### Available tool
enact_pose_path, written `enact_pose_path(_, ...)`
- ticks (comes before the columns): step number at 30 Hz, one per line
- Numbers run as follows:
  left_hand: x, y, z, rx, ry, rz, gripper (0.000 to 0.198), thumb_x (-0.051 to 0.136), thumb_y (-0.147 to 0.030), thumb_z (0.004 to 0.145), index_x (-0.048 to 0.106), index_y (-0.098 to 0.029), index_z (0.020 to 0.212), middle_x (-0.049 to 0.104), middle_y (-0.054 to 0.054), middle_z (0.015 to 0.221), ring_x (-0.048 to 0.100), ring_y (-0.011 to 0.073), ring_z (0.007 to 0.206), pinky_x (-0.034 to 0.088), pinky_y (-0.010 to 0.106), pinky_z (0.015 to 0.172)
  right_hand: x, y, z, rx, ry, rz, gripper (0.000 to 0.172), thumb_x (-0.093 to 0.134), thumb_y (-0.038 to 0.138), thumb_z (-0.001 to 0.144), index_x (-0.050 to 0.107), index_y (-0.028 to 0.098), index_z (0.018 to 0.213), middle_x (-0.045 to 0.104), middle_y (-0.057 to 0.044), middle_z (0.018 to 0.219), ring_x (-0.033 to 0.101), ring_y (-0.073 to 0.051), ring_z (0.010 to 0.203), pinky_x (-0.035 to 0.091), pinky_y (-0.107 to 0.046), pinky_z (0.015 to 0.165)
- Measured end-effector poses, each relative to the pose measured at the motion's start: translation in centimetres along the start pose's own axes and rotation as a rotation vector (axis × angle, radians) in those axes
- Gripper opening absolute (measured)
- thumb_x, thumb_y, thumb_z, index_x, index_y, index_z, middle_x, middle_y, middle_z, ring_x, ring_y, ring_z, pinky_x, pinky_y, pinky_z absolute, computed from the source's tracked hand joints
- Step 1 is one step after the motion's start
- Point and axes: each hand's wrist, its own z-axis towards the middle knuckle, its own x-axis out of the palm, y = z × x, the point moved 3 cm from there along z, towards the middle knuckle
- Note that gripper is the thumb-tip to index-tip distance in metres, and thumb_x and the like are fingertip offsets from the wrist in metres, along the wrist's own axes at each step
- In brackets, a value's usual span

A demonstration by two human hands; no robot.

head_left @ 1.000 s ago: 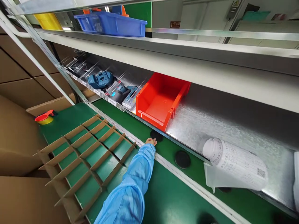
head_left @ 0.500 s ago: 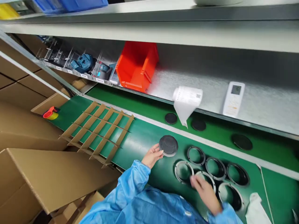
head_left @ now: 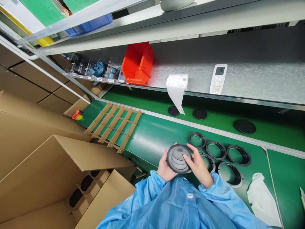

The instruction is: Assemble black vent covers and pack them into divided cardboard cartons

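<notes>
A round dark grey louvred vent (head_left: 178, 160) is in both hands, low in front of my body. My left hand (head_left: 165, 167) cups its left side and underside. My right hand (head_left: 199, 165) grips the right rim, a finger or thumb pressing its upper face. Curved slats and a small tab mark that face; its underside is hidden. Close to my right hand are several black rings, among them one (head_left: 197, 133) at the back, one (head_left: 224, 153) in the middle and one (head_left: 240, 181) at the front. My right hand partly covers another ring (head_left: 213, 162).
Flat black discs (head_left: 245, 126) lie on the green strip behind. A cardboard divider grid (head_left: 125, 140) rests on the bench to the left, near open cartons (head_left: 105, 200). A white cloth (head_left: 263, 200) is at right. The shelf holds a red bin (head_left: 143, 71), paper roll (head_left: 177, 82) and remote control (head_left: 218, 79).
The disc in my left hand has come closer to my body. My right hand has moved from the rings to the vent. The front-left ring is no longer visible on the bench.
</notes>
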Motion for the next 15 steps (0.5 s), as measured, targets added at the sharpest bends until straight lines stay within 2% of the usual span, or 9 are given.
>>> enact_pose_path(1,0.0,0.3,-0.1,0.007,0.004,0.002,0.071,0.055,-0.070,0.085,0.047,-0.030,0.143,0.052,0.009,0.147,0.043,0.0338,0.139,0.035,0.057,0.112,-0.2,0.2,-0.4,-0.099,-0.058,-0.139,0.069,0.059,0.057,0.089,0.039,0.027,0.147,0.063,-0.010,0.110,0.065,-0.025,0.091,0.059,-0.045,0.079)
enact_pose_path(3,0.1,0.8,-0.2,0.011,0.006,0.011,0.068,0.051,-0.067,0.089,0.054,-0.021,0.138,0.057,0.012,0.142,0.042,0.0320,0.140,0.032,0.053,0.115,-0.7,0.9,-1.0,-0.322,-0.172,-0.390,0.049,0.056,0.053,0.092,0.058,0.031,0.135,0.053,-0.011,0.128,0.053,-0.029,0.118,0.049,-0.052,0.102)
enact_pose_path(5,0.4,1.2,-0.4,-0.023,0.003,0.018,0.070,0.046,-0.069,0.090,0.056,-0.018,0.135,0.059,0.014,0.139,0.042,0.0329,0.139,0.032,0.055,0.115,-1.1,1.4,-1.5,-0.470,-0.217,-0.536,0.034,0.053,0.050,0.095,0.070,0.034,0.119,0.047,-0.009,0.135,0.042,-0.031,0.129,0.040,-0.055,0.109)
enact_pose_path(6,0.6,1.3,-0.5,-0.037,-0.003,0.022,0.070,0.045,-0.070,0.089,0.055,-0.019,0.137,0.059,0.014,0.139,0.043,0.0337,0.138,0.032,0.057,0.114,-1.2,1.5,-1.6,-0.502,-0.208,-0.570,0.032,0.049,0.048,0.097,0.072,0.035,0.115,0.046,-0.008,0.136,0.040,-0.031,0.130,0.039,-0.056,0.109)
enact_pose_path(10,1.6,1.4,-0.7,0.015,-0.034,0.070,0.072,0.054,-0.067,0.087,0.041,-0.032,0.148,0.058,0.011,0.140,0.050,0.0343,0.131,0.037,0.060,0.108,-1.6,1.6,-1.6,-0.507,-0.149,-0.583,0.040,0.038,0.048,0.101,0.072,0.034,0.118,0.047,-0.007,0.139,0.037,-0.031,0.132,0.035,-0.057,0.112)
enact_pose_path(13,1.9,1.5,-0.8,0.026,-0.028,0.113,0.081,0.061,-0.065,0.083,0.031,-0.035,0.153,0.058,0.012,0.138,0.058,0.0347,0.122,0.041,0.061,0.104,-1.8,1.5,-1.2,-0.422,-0.070,-0.499,0.053,0.029,0.055,0.101,0.076,0.031,0.110,0.052,-0.008,0.135,0.038,-0.030,0.131,0.034,-0.057,0.113)
enact_pose_path(15,1.8,1.6,-0.8,-0.015,-0.037,0.121,0.083,0.059,-0.068,0.084,0.027,-0.037,0.154,0.058,0.013,0.138,0.060,0.0353,0.119,0.042,0.063,0.102,-1.9,1.5,-0.9,-0.349,-0.017,-0.416,0.060,0.026,0.060,0.100,0.077,0.029,0.108,0.054,-0.008,0.136,0.039,-0.029,0.132,0.032,-0.056,0.115)
